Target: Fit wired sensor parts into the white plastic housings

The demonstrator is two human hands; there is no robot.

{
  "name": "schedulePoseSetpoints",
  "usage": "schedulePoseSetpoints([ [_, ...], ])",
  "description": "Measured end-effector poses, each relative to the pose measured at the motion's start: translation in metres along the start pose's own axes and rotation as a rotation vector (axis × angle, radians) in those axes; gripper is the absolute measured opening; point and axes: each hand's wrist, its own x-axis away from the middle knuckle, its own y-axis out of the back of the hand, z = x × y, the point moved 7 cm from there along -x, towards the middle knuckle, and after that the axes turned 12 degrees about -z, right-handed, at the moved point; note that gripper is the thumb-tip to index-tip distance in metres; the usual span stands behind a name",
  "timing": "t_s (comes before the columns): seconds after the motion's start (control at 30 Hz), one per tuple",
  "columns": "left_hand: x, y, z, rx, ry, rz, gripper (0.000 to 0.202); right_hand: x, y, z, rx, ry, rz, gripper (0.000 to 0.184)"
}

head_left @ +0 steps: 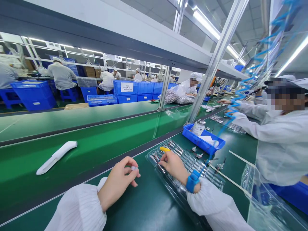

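My left hand (120,180) hovers over the green bench and pinches a small white part (134,168) between thumb and fingers. My right hand (173,166) rests on a clear plastic tray (211,178) of thin metal parts, fingers curled down onto them near a yellow piece (164,149); what it grips is hidden. A blue wrist strap (192,181) with a coiled blue cord sits on that wrist. Both arms wear white sleeves.
A white handheld housing (56,157) lies on the green conveyor belt (96,144) to the left. A blue bin (203,141) with a tin stands beyond the tray. A co-worker in white (276,141) works at my right. Blue crates (134,91) and other workers fill the background.
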Motion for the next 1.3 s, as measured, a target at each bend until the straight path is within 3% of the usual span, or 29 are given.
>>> schedulePoseSetpoints([
  [0.2, 0.003, 0.016, 0.007, 0.155, 0.163, -0.091, 0.018, 0.000, -0.012, 0.007, 0.007, -0.010, -0.032, 0.009],
  [0.33, 0.002, 0.013, 0.008, 0.300, 0.234, -0.106, 0.009, 0.004, -0.010, 0.010, -0.033, -0.027, -0.056, 0.014],
  [0.57, 0.000, 0.009, 0.013, 0.450, 0.301, -0.093, 0.011, 0.002, -0.020, 0.013, -0.261, -0.107, -0.056, 0.018],
  [0.73, 0.000, 0.009, 0.015, 0.518, 0.322, -0.086, 0.013, 0.008, -0.019, 0.024, -0.633, -0.157, 0.114, 0.010],
  [0.93, 0.003, 0.000, 0.012, 0.615, 0.309, -0.043, 0.010, 0.046, -0.009, 0.066, -1.049, -0.249, 0.350, 0.025],
  [1.03, 0.006, -0.003, 0.012, 0.637, 0.314, -0.010, 0.009, 0.055, -0.003, 0.078, -1.229, -0.358, 0.321, 0.028],
  [1.3, 0.011, -0.005, 0.011, 0.620, 0.308, 0.017, 0.029, 0.052, 0.005, 0.078, -1.155, -0.379, 0.173, 0.021],
])
